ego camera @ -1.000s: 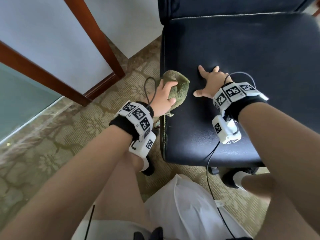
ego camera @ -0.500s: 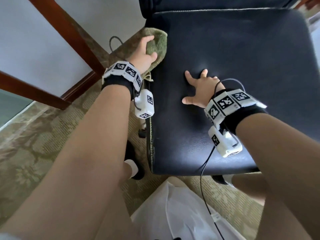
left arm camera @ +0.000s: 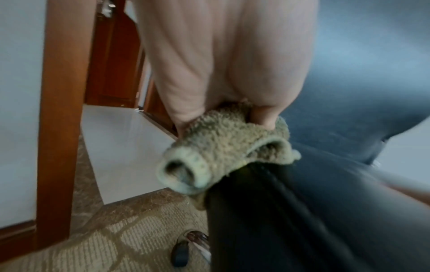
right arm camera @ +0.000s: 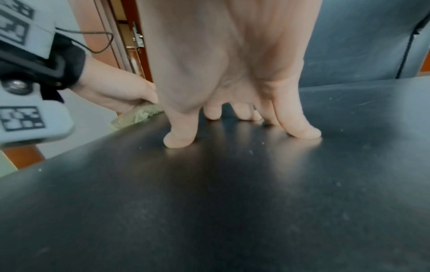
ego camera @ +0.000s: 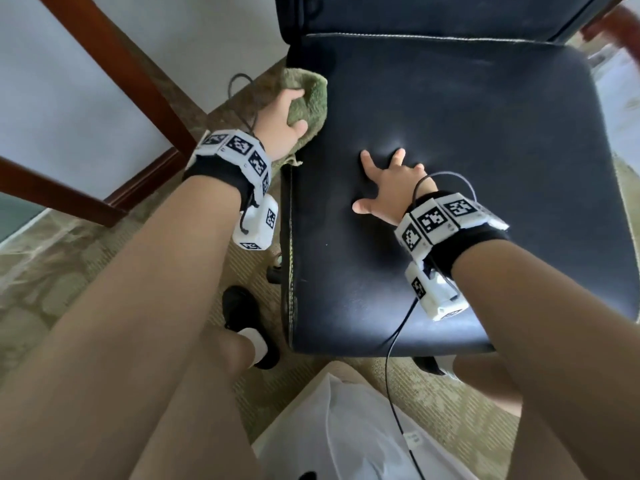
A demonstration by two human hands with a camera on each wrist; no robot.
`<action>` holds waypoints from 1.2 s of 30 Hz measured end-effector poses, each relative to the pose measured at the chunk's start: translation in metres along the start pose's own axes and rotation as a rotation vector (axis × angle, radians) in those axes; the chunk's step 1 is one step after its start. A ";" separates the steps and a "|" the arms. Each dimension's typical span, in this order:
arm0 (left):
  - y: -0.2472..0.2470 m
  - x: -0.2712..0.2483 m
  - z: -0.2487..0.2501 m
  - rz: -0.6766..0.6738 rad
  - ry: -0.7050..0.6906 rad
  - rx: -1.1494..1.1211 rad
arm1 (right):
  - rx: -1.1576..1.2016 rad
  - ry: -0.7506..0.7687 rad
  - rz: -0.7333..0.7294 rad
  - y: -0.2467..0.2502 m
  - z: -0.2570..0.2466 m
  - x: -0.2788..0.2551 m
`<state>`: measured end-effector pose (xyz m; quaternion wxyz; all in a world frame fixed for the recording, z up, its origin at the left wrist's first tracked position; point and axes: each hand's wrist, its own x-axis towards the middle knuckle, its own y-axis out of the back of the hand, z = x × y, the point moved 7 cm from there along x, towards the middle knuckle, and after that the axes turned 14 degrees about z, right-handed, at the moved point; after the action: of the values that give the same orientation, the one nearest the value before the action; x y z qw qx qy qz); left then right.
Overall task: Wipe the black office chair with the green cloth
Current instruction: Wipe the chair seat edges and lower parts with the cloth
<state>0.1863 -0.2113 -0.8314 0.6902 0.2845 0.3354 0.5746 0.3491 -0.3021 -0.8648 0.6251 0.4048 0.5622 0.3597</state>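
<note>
The person leans over the black office chair (ego camera: 450, 168), and the wiping is under way rather than finished. The left hand (ego camera: 282, 121) clutches the green cloth (ego camera: 313, 95), its grip closed round a bunched fold of the terry; the left wrist view shows the fingers curled into the fabric while a rolled end of it hangs over the seat's edge. The cloth sits at the far left corner of the seat cushion, touching the leather just in front of the backrest and draping partly off the side toward the patterned carpet (ego camera: 69, 271).

The right hand (ego camera: 391, 188) holds nothing. Its grip is released, the fingers spread and straight, with the fingertips (right arm camera: 304, 133) and thumb planted on the middle of the seat, seemingly to steady the chair while the other hand works.

As for progress, the pictures allow only a cautious reading. The cloth is working the left edge of the seat, so that strip looks to be the part in hand. The right wrist view shows pale specks and a dull film of dust across the middle and front of the cushion, which suggests that most of the seat surface has yet to be wiped. The backrest, visible only as a dark band at the top of the head view, shows no sign either way. A wooden frame (ego camera: 114, 81) and a white wall stand to the left, and a white plastic bag (ego camera: 346, 434) lies on the floor near the person's feet.
</note>
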 end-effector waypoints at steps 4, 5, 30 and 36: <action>-0.003 -0.035 -0.004 -0.043 -0.050 0.012 | -0.015 -0.003 0.033 0.005 -0.001 0.000; -0.003 -0.043 -0.007 -0.045 -0.050 0.009 | -0.020 -0.004 0.037 0.006 -0.001 0.001; -0.013 -0.133 -0.001 -0.110 0.004 0.140 | 0.073 0.092 0.069 -0.008 0.004 -0.059; -0.019 -0.152 -0.011 -0.068 0.051 0.051 | -0.015 0.114 0.052 -0.006 0.003 -0.057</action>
<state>0.1712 -0.3646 -0.8324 0.6929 0.2759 0.3771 0.5492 0.3458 -0.3569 -0.8465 0.5855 0.3937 0.5833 0.4024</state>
